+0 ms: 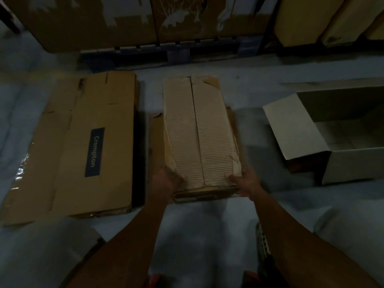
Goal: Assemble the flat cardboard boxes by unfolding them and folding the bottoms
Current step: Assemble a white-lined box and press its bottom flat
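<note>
Now, step: bottom flaps of the pale ribbed cardboard box (199, 132) look folded shut, seam running down the middle; box sits bottom-up on the pale floor covering (207, 221), centre of view, w/ both hands at its near end.
Left hand: left hand (166, 179) curled round the near-left corner, fingers wrapped onto the torn edge, gripping the box.
Right hand: right hand (245, 181) on the near-right corner, thumb lying on top, fingers under/behind the edge – gripping too.
How to do it well: press both flaps flat along the seam before flipping; keep grip at the corners, not on the ragged tears, or they'll rip further.
Watch: far-right flap corner is crumpled, prob. won't sit flush w/o a push.
Next stock: flat brown cardboard sheet with dark blue label (83, 142) just left, untouched.
Done pile: open whitish cardboard box (332, 138) to the right, upright, well apart.
</note>
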The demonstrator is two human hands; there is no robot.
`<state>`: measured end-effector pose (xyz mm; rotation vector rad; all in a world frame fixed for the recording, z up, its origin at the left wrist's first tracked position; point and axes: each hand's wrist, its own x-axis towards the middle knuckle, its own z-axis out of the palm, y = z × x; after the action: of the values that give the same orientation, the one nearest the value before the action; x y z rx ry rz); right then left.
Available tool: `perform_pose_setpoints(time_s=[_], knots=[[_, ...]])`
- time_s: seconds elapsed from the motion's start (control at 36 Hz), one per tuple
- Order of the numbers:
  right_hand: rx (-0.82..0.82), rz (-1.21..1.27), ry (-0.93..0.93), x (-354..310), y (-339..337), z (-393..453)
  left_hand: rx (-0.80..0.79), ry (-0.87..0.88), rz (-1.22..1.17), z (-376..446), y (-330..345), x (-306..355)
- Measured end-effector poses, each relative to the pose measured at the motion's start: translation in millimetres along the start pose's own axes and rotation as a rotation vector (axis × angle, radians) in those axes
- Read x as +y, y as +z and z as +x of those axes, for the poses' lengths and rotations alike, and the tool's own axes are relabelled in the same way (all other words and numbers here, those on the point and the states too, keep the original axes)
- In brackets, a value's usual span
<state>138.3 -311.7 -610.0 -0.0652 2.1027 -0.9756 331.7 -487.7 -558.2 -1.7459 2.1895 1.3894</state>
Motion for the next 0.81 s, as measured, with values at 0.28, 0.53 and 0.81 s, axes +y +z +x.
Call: perform_pose_setpoints(time_s=[0.28, 0.53, 0.81], knots=[[0.048, -0.307, -0.053, -13, 24, -52, -0.037, 0.032, 0.073, -33, 27, -5], [0.25, -0.26, -0.164, -15, 43, -66, -0.013, 0.021, -0.028, -32, 28, -4], [0.195, -0.753, -0.363, -22, 62, -72, 0.068, 0.291, 0.299, -32, 33, 2]])
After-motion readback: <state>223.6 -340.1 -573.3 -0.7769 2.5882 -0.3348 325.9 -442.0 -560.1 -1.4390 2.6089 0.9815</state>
